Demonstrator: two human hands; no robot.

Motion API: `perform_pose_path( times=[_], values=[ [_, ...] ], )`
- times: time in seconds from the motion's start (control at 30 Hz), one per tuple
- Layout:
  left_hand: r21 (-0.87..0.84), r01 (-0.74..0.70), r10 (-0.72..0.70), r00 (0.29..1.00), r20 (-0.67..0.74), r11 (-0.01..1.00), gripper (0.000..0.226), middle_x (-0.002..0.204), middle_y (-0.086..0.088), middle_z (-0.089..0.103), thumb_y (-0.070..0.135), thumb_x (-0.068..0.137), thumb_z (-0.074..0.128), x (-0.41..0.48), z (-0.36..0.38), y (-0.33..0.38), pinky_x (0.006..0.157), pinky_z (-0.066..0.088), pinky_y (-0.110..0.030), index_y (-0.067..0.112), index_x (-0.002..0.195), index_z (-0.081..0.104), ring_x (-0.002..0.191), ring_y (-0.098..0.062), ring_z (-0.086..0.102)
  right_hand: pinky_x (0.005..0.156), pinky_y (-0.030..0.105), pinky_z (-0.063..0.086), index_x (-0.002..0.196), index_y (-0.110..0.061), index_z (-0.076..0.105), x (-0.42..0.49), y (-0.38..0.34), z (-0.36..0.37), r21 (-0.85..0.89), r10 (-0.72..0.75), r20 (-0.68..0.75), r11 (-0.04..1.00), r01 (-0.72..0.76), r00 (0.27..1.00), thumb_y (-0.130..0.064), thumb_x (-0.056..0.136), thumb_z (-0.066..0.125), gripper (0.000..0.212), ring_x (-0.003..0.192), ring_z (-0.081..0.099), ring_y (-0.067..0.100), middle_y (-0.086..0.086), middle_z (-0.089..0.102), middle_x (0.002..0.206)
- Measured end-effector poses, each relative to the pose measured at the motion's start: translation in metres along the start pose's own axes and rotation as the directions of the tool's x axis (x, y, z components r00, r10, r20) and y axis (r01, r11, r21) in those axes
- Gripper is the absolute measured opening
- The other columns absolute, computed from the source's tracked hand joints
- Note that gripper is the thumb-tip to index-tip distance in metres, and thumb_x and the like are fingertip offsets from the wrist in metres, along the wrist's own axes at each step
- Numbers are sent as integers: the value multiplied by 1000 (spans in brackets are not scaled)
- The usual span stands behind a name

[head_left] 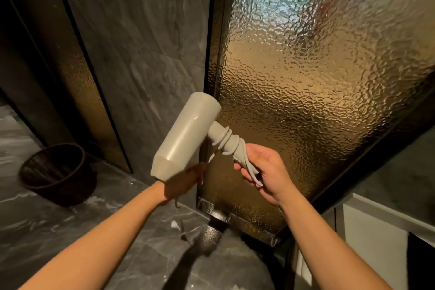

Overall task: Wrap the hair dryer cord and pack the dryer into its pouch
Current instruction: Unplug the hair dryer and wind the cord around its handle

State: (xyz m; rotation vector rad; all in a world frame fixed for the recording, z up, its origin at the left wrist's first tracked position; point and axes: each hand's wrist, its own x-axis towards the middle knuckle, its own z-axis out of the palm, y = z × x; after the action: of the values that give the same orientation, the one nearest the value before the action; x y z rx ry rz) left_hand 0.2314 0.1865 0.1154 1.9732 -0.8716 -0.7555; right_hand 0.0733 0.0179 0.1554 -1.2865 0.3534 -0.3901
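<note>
A cream-white hair dryer (186, 136) is held up in mid-air, its barrel slanting from upper right to lower left. Its cord (226, 141) is coiled in several turns around the handle, with loose strands running down into my right hand (263, 172), which grips the handle's lower end and the cord. My left hand (186, 181) is blurred just below the barrel's nozzle end, fingers curled near a dangling piece of cord; whether it grips that cord is unclear. No pouch is in view.
A dark woven waste basket (58, 172) stands on the marble floor (70, 231) at the left. A textured amber glass door (306, 101) fills the right, grey stone wall (141, 42) behind. A white counter edge (381, 214) sits at the lower right.
</note>
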Motion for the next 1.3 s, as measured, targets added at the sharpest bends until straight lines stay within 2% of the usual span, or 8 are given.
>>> perform_pose_path(
  times=[0.1, 0.23, 0.37, 0.6, 0.77, 0.97, 1.17, 1.3],
  values=[
    [103, -92, 92, 996, 6, 990, 45, 57, -6, 51, 44, 102, 46, -4, 5, 5, 59, 39, -29, 19, 76, 73, 50, -6, 49, 51, 17, 45, 101, -14, 76, 8, 6, 2, -322, -155, -257, 944, 67, 954, -24, 100, 61, 19, 56, 62, 6, 8, 73, 79],
    [236, -206, 196, 979, 62, 950, 28, 53, 5, 55, 32, 99, 57, -3, -8, 44, 55, 37, -30, 21, 81, 75, 47, -3, 46, 62, 20, 41, 105, -23, 70, 11, 13, 3, -713, -306, -380, 698, -66, 873, -30, 98, 61, 14, 77, 60, 1, -5, 70, 89],
    [554, -299, 269, 953, 138, 777, 24, 76, 1, 68, 34, 95, 60, -7, -35, 91, 62, 42, -30, 17, 83, 71, 70, -12, 62, 66, 29, 40, 122, -15, 65, 9, 13, -1, -891, -266, -283, 429, -150, 922, -40, 100, 55, 34, 88, 61, 17, 2, 70, 104],
    [907, -303, 281, 934, 221, 293, 29, 92, -8, 67, 51, 87, 63, -10, -68, 156, 64, 46, -35, 23, 91, 68, 89, -34, 67, 69, 43, 55, 98, -21, 66, 4, -6, 0, -996, 15, 41, 85, 40, 999, -50, 94, 53, 32, 82, 66, 25, 2, 71, 88],
    [902, -339, 340, 909, 241, 267, 46, 63, 6, 46, 66, 80, 64, 20, -79, 147, 59, 51, -35, 22, 73, 58, 64, -24, 52, 61, 27, 43, 103, -19, 76, -5, -28, 0, -896, 215, 315, 388, 215, 924, -41, 95, 64, 26, 66, 58, 1, -1, 74, 85],
    [467, -362, 300, 932, 206, 807, 59, 51, 2, 48, 58, 75, 76, 55, -78, 75, 55, 36, -29, 4, 60, 59, 50, -9, 42, 68, 24, 49, 110, 0, 75, -17, -40, -2, -535, 93, 463, 822, 194, 882, -18, 97, 61, 27, 75, 66, 11, 11, 76, 86],
    [190, -100, 92, 994, 52, 977, 52, 57, 6, 54, 37, 99, 55, 34, -33, 13, 63, 40, -21, -8, 76, 66, 51, -1, 52, 46, 16, 48, 104, -13, 79, -12, -37, 4, -88, -85, 151, 991, 99, 985, -25, 97, 61, 23, 54, 61, 12, 14, 71, 71],
    [227, -123, 128, 992, -7, 966, 58, 48, 11, 53, 51, 100, 44, 4, -17, 1, 62, 41, -20, 8, 72, 70, 54, -2, 53, 57, 25, 50, 91, -25, 78, 5, -24, 7, -343, -251, -175, 922, 181, 952, -25, 99, 62, 18, 68, 70, 17, 3, 77, 77]
  ],
)
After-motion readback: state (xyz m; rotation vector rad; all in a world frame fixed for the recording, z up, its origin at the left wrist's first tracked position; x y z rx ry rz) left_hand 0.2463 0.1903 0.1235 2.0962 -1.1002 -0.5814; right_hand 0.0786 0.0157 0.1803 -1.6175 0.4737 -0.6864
